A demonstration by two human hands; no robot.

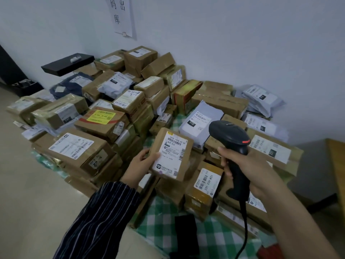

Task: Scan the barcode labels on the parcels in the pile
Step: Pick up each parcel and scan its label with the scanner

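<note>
A small brown cardboard parcel [171, 154] with a white barcode label [170, 156] is held up above the pile, label facing me. My left hand [142, 161] grips its left edge, thumb on the label. My right hand [242, 165] grips the handle of a black barcode scanner [233, 146], whose head sits just right of the parcel. The scanner's black cable [244, 230] hangs down from the handle. Below lies the pile of parcels [104, 118], brown boxes and grey mailer bags with labels.
The pile rests on a green checked cloth [168, 221] on the floor, against a white wall with a paper sign [121, 15]. A flat black box [68, 64] sits at the back left. A wooden table edge [336, 161] stands at right. A black object [186, 228] lies on the cloth.
</note>
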